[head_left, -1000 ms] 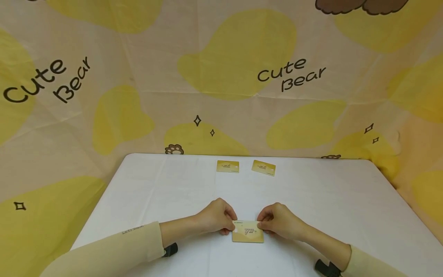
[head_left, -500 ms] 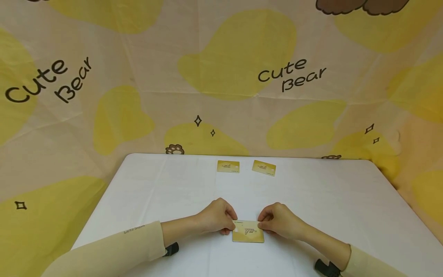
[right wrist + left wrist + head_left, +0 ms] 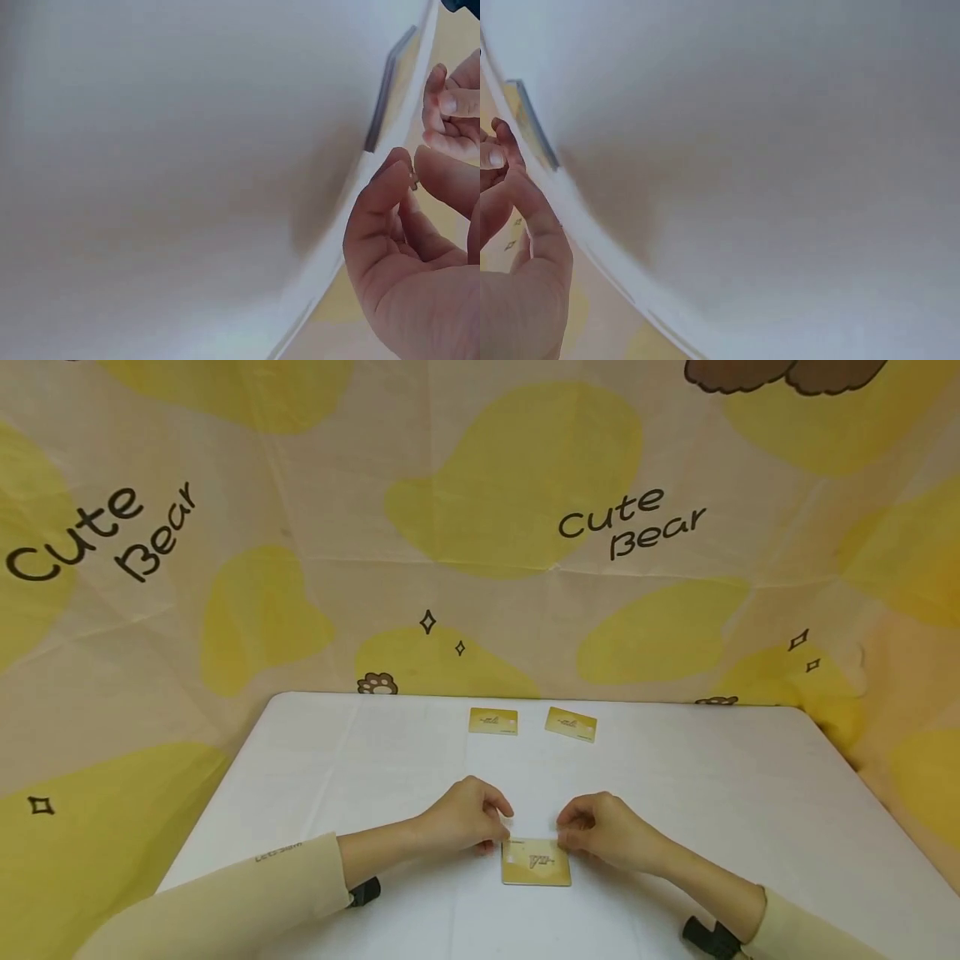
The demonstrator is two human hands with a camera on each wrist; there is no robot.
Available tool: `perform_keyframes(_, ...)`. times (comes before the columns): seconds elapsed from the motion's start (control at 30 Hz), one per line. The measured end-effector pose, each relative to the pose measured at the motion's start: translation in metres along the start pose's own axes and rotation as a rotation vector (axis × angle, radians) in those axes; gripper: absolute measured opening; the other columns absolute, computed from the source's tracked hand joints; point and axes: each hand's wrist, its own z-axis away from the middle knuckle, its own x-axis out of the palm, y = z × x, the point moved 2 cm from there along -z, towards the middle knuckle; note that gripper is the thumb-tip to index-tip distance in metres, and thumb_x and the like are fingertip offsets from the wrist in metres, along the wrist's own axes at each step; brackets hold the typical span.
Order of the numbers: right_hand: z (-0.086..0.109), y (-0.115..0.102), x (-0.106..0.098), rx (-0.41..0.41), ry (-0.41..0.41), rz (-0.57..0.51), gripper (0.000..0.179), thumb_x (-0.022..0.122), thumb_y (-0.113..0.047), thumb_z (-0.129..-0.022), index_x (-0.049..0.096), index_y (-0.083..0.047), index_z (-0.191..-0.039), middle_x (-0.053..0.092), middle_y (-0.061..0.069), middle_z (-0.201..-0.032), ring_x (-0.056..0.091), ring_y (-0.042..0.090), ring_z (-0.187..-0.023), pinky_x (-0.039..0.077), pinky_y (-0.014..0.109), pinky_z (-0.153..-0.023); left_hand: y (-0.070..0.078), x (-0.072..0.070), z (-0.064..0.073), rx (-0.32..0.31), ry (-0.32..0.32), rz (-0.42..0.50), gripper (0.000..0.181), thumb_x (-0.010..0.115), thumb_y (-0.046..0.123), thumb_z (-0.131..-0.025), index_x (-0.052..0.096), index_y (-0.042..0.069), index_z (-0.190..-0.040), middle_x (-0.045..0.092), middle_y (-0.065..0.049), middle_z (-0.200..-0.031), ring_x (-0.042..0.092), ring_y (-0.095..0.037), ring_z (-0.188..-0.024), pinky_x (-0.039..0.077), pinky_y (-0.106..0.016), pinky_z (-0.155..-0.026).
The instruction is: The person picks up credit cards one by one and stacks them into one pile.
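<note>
A pale yellow card (image 3: 536, 862) lies on the white table near its front, printed face up. Seen from the side in both wrist views, the card (image 3: 390, 90) shows a thick grey edge, like a small stack. My left hand (image 3: 467, 817) is at its far left corner, with thumb and forefinger parted. My right hand (image 3: 611, 831) is at the far right corner, its thumb tip overlapping that corner in the head view. In the right wrist view, the right hand's fingers (image 3: 375, 202) are bent, with a gap between forefinger and thumb and the card beyond them.
Two more yellow cards lie toward the back of the table (image 3: 360, 777): a left card (image 3: 492, 721) set straight and a right card (image 3: 572, 724) turned at a slant. A patterned yellow cloth (image 3: 480, 527) hangs behind the table's far edge.
Both hands have lifted slightly and moved away from me, off the card's side edges; the left thumb and forefinger have spread apart. The front card has stayed in place.
</note>
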Motion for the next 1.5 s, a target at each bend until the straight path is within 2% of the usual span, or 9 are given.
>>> perform_keyframes(0.3, -0.007, -0.011, -0.016, -0.012, 0.055, 0.016, 0.017, 0.072, -0.005, -0.093, 0.072, 0.002, -0.109, 0.064, 0.001, -0.086, 0.065, 0.022, -0.07, 0.05, 0.025, -0.057, 0.012, -0.019, -0.002, 0.066, 0.081, -0.091, 0.025, 0.073, 0.0, -0.085, 0.074, -0.004, -0.11, 0.065, -0.001, -0.078, 0.067, -0.02, -0.063, 0.049, -0.024, -0.057)
perform_keyframes(0.47, -0.011, -0.018, -0.026, -0.022, 0.09, -0.006, 0.024, 0.074, -0.009, -0.094, 0.07, 0.003, -0.115, 0.065, 0.003, -0.088, 0.066, 0.026, -0.074, 0.051, 0.025, -0.058, 0.014, -0.032, -0.003, 0.12, 0.137, -0.104, 0.025, 0.074, 0.0, -0.086, 0.073, -0.005, -0.111, 0.066, 0.0, -0.081, 0.067, -0.02, -0.066, 0.049, -0.025, -0.058)
perform_keyframes(0.7, -0.015, -0.03, -0.042, -0.019, 0.126, -0.054, 0.029, 0.074, -0.013, -0.097, 0.069, 0.003, -0.121, 0.069, 0.013, -0.095, 0.067, 0.034, -0.082, 0.054, 0.029, -0.064, 0.016, -0.054, -0.005, 0.121, 0.237, -0.1, 0.025, 0.075, 0.005, -0.09, 0.075, 0.001, -0.115, 0.068, -0.001, -0.09, 0.064, -0.018, -0.071, 0.049, -0.027, -0.062)
perform_keyframes(0.83, -0.019, -0.037, -0.051, -0.034, 0.158, -0.05, 0.025, 0.073, -0.014, -0.098, 0.071, -0.001, -0.12, 0.071, 0.009, -0.095, 0.068, 0.031, -0.083, 0.056, 0.031, -0.068, 0.017, -0.067, -0.006, 0.126, 0.305, -0.099, 0.025, 0.076, 0.008, -0.091, 0.075, 0.005, -0.116, 0.069, -0.002, -0.096, 0.062, -0.018, -0.075, 0.05, -0.03, -0.067)
perform_keyframes(1.0, -0.027, -0.043, -0.06, -0.049, 0.197, -0.072, 0.027, 0.073, -0.014, -0.098, 0.07, -0.001, -0.121, 0.073, 0.006, -0.096, 0.067, 0.021, -0.083, 0.056, 0.032, -0.07, 0.017, -0.081, -0.009, 0.154, 0.357, -0.09, 0.028, 0.077, 0.008, -0.091, 0.074, 0.006, -0.118, 0.07, -0.004, -0.099, 0.064, -0.019, -0.079, 0.052, -0.032, -0.07)
perform_keyframes(1.2, -0.04, -0.046, -0.069, -0.049, 0.242, -0.109, 0.029, 0.072, -0.012, -0.099, 0.068, 0.001, -0.125, 0.074, 0.012, -0.104, 0.067, 0.023, -0.089, 0.058, 0.034, -0.074, 0.016, -0.091, -0.014, 0.171, 0.406, -0.066, 0.031, 0.078, 0.008, -0.09, 0.073, 0.004, -0.121, 0.07, -0.006, -0.101, 0.065, -0.02, -0.08, 0.052, -0.033, -0.072)
perform_keyframes(1.37, -0.054, -0.044, -0.073, -0.08, 0.28, -0.114, 0.034, 0.072, -0.015, -0.099, 0.067, 0.003, -0.127, 0.072, 0.016, -0.113, 0.067, 0.027, -0.096, 0.058, 0.037, -0.077, 0.011, -0.098, -0.021, 0.169, 0.445, -0.067, 0.035, 0.078, 0.01, -0.091, 0.072, 0.003, -0.125, 0.069, -0.007, -0.106, 0.064, -0.022, -0.085, 0.052, -0.032, -0.073)
perform_keyframes(1.5, -0.066, -0.04, -0.076, -0.082, 0.314, -0.117, 0.034, 0.074, -0.016, -0.099, 0.068, 0.001, -0.127, 0.072, 0.014, -0.116, 0.068, 0.026, -0.098, 0.058, 0.036, -0.079, 0.01, -0.103, -0.025, 0.163, 0.471, -0.069, 0.036, 0.078, 0.011, -0.091, 0.072, 0.005, -0.126, 0.069, -0.01, -0.11, 0.065, -0.024, -0.09, 0.053, -0.032, -0.074)
